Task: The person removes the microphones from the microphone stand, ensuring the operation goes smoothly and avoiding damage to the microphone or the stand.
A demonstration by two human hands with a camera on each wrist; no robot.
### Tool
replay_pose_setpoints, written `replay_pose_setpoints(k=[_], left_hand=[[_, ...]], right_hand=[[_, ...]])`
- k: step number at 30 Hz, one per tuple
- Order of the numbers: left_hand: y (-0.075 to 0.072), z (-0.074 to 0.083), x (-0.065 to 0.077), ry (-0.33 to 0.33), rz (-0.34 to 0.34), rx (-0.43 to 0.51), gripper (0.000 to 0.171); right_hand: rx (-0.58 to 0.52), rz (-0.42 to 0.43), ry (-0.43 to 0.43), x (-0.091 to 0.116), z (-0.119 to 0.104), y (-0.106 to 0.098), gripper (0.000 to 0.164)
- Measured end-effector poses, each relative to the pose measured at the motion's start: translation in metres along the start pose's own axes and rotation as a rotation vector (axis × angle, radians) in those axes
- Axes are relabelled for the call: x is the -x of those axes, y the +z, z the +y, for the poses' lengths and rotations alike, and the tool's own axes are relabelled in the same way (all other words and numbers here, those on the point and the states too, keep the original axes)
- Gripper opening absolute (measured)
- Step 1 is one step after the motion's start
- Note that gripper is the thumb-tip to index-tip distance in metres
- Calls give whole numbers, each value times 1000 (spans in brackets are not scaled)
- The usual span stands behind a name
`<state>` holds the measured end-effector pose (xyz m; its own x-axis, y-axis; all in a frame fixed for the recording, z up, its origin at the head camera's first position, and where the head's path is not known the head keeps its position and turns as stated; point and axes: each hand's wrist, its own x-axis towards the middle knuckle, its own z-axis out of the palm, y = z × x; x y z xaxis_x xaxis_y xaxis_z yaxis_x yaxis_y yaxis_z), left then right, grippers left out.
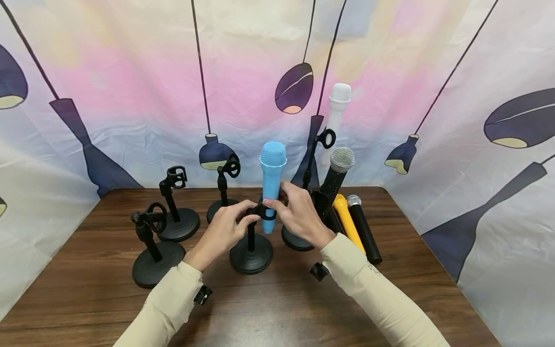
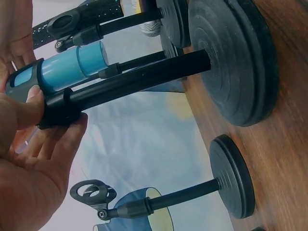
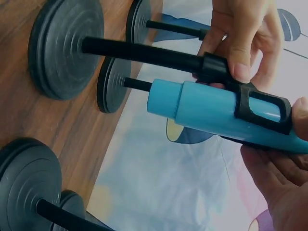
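Note:
A light blue microphone [image 1: 272, 178] stands nearly upright in the ring clip [image 3: 243, 103] of a black desk microphone stand [image 1: 251, 258]. Its mesh head points up and its lower end sticks out below the clip. My left hand [image 1: 221, 233] pinches the top of that stand, thumb and fingers at the joint under the clip. With its thumb in front and fingers behind, my right hand [image 1: 301, 214] holds the microphone's body by the clip. In the right wrist view, the stand's round base [image 3: 65, 50] is on the wooden table.
Black stands with bare clips [image 1: 151, 262] stand on the left and behind. At right, a white microphone [image 1: 338, 103] and a black one with a silver head [image 1: 336, 176] rise upright. A yellow microphone [image 1: 349, 221] and a black microphone [image 1: 365, 231] lie on the table [image 1: 277, 308].

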<state>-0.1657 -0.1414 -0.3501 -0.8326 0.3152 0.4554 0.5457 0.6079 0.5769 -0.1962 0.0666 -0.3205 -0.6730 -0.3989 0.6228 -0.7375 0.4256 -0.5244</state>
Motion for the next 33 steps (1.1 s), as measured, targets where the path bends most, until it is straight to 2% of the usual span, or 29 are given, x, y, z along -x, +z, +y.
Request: replay_pose_setpoints(k=[5,12,15,19,28,33], left_hand=[[0,1,0,5,0,-19,23],[-1,2,0,6,1,-30,23],[-1,1,0,9,-1,-31,23],[0,2,1,12,-2,-40,23],[1,4,0,-2,1,-67,25],[0,4,-1,-4,-6,-66,25]], right_hand=[[21,21,-16,1,-1,2,18],[-47,-2,3,0,-2,1,21],[-12,-3,-12,1,-3,2,21],[38,29,-40,3,-3,4,22],[-28,119,-52,1,-4,7,24],[-21,96,-57,-3,-3,4,25]])
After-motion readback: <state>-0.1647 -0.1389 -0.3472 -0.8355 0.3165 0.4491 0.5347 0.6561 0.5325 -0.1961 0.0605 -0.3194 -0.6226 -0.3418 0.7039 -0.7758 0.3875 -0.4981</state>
